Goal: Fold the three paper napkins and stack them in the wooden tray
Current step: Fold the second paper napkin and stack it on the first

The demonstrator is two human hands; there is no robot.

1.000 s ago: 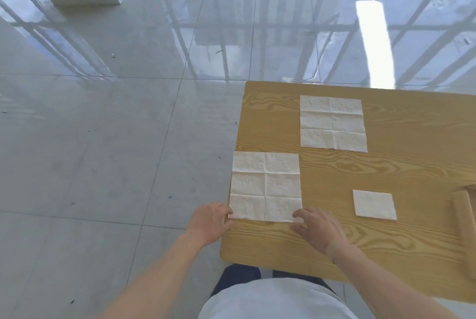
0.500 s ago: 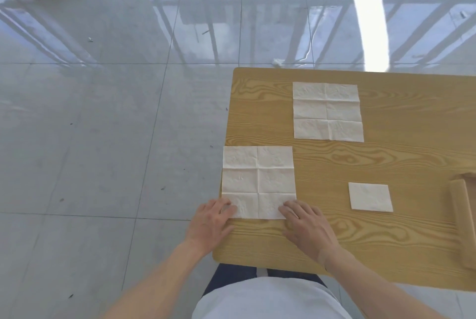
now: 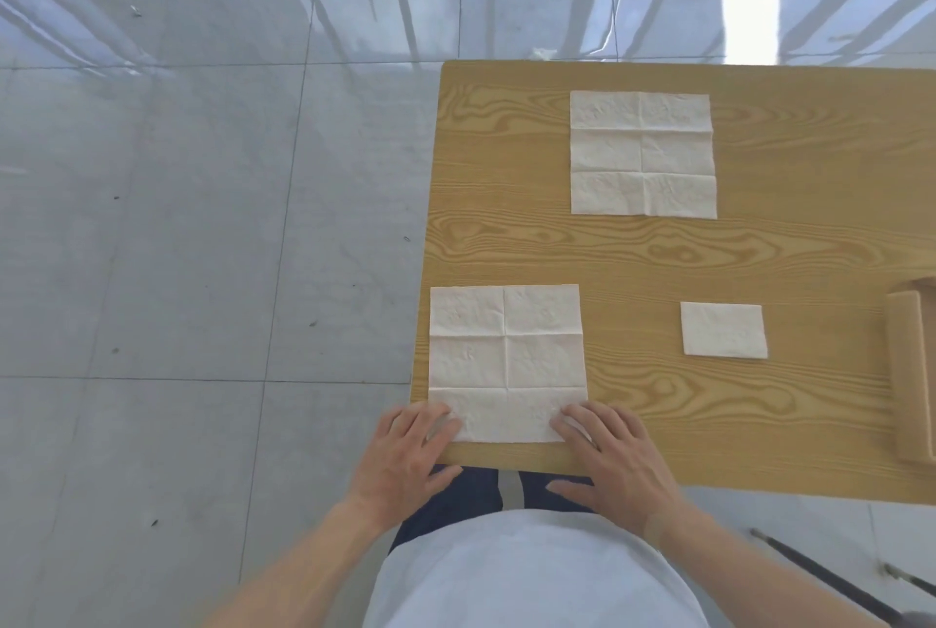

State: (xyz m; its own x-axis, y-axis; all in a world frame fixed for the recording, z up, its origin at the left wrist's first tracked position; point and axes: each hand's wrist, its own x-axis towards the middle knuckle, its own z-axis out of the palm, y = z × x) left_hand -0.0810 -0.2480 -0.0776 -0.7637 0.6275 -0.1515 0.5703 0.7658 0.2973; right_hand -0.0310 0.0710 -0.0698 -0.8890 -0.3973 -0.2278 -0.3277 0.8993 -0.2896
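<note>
An unfolded white napkin (image 3: 506,359) with crease lines lies at the table's near left corner. My left hand (image 3: 405,455) rests flat with its fingertips on the napkin's near left corner. My right hand (image 3: 615,463) lies flat with its fingers on the near right corner. Neither hand grips the paper. A second unfolded napkin (image 3: 642,152) lies farther back. A small folded napkin (image 3: 723,329) sits to the right. The wooden tray (image 3: 911,384) shows only its left rim at the frame's right edge.
The wooden table (image 3: 759,252) ends at a left edge just beside the near napkin and at a near edge under my hands. Shiny grey floor tiles (image 3: 202,222) lie beyond. Dark rods (image 3: 820,577) lie on the floor at lower right.
My head has tilted down, so the table sits lower and nearer in view. Both hands have slid further onto the near napkin's bottom corners and flattened.
</note>
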